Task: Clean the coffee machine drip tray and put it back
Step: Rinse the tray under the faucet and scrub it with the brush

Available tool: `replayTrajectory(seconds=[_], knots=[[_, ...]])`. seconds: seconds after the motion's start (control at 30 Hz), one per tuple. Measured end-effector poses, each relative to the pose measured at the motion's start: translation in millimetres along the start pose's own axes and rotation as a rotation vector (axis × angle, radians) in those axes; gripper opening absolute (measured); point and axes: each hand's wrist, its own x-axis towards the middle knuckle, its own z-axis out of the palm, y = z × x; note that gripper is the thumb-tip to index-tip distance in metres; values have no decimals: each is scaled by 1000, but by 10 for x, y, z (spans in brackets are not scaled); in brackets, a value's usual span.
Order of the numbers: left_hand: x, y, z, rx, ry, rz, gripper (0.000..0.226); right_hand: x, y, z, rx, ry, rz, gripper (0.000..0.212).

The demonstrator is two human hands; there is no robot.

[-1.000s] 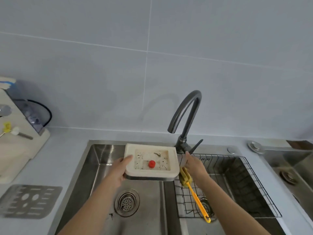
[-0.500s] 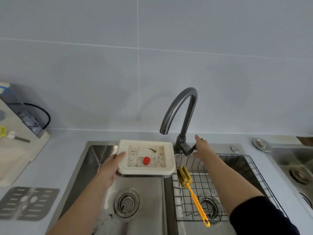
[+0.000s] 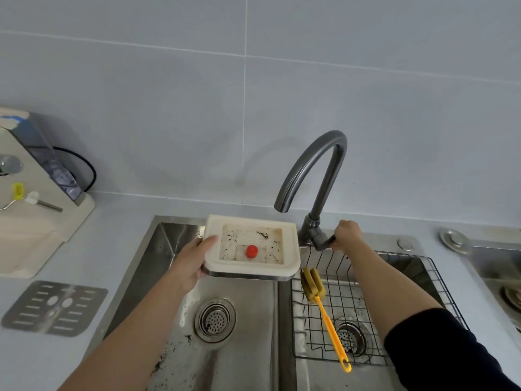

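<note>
Fingers (image 3: pixel 210 241) of the left hand (image 3: pixel 189 263) clamp the left edge of the drip tray (image 3: pixel 289 249), thumb on the top rim and the rest tucked out of sight beneath. The tray is held roughly level over the left sink basin (image 3: pixel 169 249), just under and left of the faucet spout (image 3: pixel 313 170). It looks like stiff, light plastic with a metal-edged underside. Its shallow well is speckled with coffee grounds, and a red float (image 3: pixel 251 251) sits in the middle. A one-sided grip will likely let it tip once water adds weight, and wet plastic turns slippery, so holding deeper along the side or from below seems safer. The left forearm reaches up from the lower left, wrist straight. The right hand (image 3: pixel 348 231) is wrapped around the faucet lever (image 3: pixel 324 244), its arm stretched across the wire rack (image 3: pixel 394 277), apparently to start the water. A yellow-handled brush (image 3: pixel 324 311) lies on the rack, near the tray's right corner. On the counter (image 3: pixel 112 221) to the left lie the tray's metal grate (image 3: pixel 55 307) and, behind it, the coffee machine (image 3: pixel 36 207).
</note>
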Motion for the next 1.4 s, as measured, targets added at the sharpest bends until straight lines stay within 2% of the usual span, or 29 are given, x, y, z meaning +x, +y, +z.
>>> replayTrajectory(seconds=[0.3, 0.7, 0.9, 0.97, 1.07, 1.27, 1.4], knots=[[41, -51, -32, -18, 5, -13, 10, 7, 23, 18, -185, -16, -57, 35], [77, -59, -63, -38, -17, -25, 15, 45, 109, 79, -151, 17, -63, 34], [87, -87, -81, -32, -19, -34, 12, -26, 91, 71, -199, 13, -59, 10], [87, -98, -84, -34, -17, -34, 10, -21, 95, 78, -207, 27, -61, 15], [88, -111, -96, -33, -21, -33, 9, 16, 120, 106, -181, 47, -43, 32], [84, -121, -114, -30, -25, -31, 9, 15, 123, 117, -80, 50, -2, 27], [76, -131, -125, -29, -27, -28, 9, -28, 113, 102, -40, 39, -6, 36]])
